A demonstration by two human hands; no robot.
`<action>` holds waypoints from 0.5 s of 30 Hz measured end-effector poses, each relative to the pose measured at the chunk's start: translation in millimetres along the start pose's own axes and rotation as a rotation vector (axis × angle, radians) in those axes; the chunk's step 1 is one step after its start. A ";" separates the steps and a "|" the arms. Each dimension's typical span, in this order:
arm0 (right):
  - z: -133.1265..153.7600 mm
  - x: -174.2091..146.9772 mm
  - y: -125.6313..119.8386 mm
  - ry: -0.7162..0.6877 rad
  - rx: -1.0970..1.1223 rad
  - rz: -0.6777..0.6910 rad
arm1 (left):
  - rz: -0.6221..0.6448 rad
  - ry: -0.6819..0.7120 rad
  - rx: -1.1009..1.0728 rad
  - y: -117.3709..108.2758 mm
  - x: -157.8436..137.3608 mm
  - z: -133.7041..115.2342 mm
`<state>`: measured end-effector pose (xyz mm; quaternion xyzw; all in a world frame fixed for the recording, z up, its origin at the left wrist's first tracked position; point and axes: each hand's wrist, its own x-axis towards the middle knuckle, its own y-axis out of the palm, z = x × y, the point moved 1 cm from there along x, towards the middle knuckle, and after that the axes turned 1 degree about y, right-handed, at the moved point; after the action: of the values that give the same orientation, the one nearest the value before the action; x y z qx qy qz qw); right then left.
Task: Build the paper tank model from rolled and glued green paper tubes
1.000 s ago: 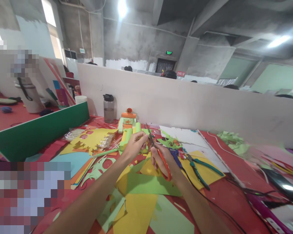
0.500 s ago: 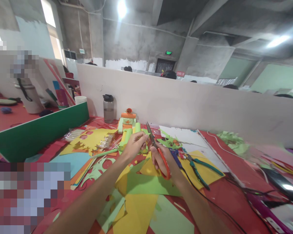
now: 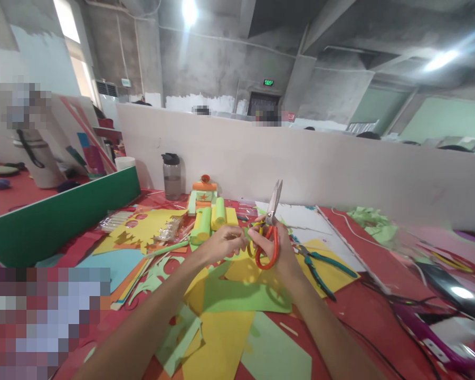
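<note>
My right hand (image 3: 282,248) is wrapped round a pair of scissors (image 3: 276,203) with orange-red handles. The blades point up and away, nearly closed. Close by on the left, the fingers of my left hand (image 3: 226,243) are pinched together. A small piece of green paper (image 3: 247,232) shows at their tips, partly hidden between the two hands. Beneath both hands lie a green sheet (image 3: 241,296) and yellow sheets (image 3: 221,338). Just beyond my left hand are green and yellow paper rolls (image 3: 201,226).
An orange and green paper model (image 3: 204,195) and a water bottle (image 3: 171,177) stand near the white partition (image 3: 301,163). Teal-handled pliers (image 3: 320,266) lie at right. Cut yellow paper (image 3: 142,227) and a green divider (image 3: 71,214) are at left.
The scissors have swung upright and moved right and up, away from the paper at my left fingertips. My left hand has shifted slightly right and lower. The whole view has turned a little.
</note>
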<state>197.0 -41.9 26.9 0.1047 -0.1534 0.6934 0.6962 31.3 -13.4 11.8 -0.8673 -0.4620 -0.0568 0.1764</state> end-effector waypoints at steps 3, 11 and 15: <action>-0.1 0.4 -0.7 -0.005 0.008 -0.009 | -0.041 0.015 0.039 -0.4 1.2 -1.7; -2.8 1.2 -3.0 -0.002 0.021 -0.064 | -0.278 0.033 -0.003 -2.7 1.8 -6.9; -4.8 2.7 -3.1 -0.029 0.047 -0.081 | -0.213 0.018 -0.075 -0.5 0.8 -7.1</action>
<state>200.4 -37.6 23.6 0.1371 -0.1430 0.6663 0.7189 31.8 -15.1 18.7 -0.8189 -0.5473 -0.1002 0.1409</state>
